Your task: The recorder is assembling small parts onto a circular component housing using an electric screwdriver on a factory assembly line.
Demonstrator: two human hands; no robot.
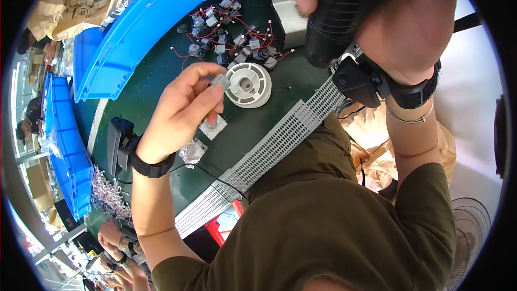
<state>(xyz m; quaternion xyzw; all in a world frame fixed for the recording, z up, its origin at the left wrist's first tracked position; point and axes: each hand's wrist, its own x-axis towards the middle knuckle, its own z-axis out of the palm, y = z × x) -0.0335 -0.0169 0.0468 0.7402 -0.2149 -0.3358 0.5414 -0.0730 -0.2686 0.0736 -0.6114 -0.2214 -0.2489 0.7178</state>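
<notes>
My left hand (180, 109) is closed, pinching a small translucent grey piece (219, 81) between thumb and fingers, right at the left rim of a round white plastic housing (254, 97). That housing lies on the green table, its spoked, ring-shaped face turned up. My right hand (412, 29) is raised close to the camera, wrapped round a thick black ribbed cylindrical tool (350, 8); its kind cannot be made out. Below my left hand are a small whitish packet (214, 127) and a crumpled clear plastic bag (193, 152).
Small motors with red wires (223, 35) are heaped beyond the housing. Blue bins (145, 27) line the far left, beside a pile of small pinkish-white parts (110, 194). A grey perforated strip (280, 132) edges the table. Other people's hands (110, 234) show at lower left.
</notes>
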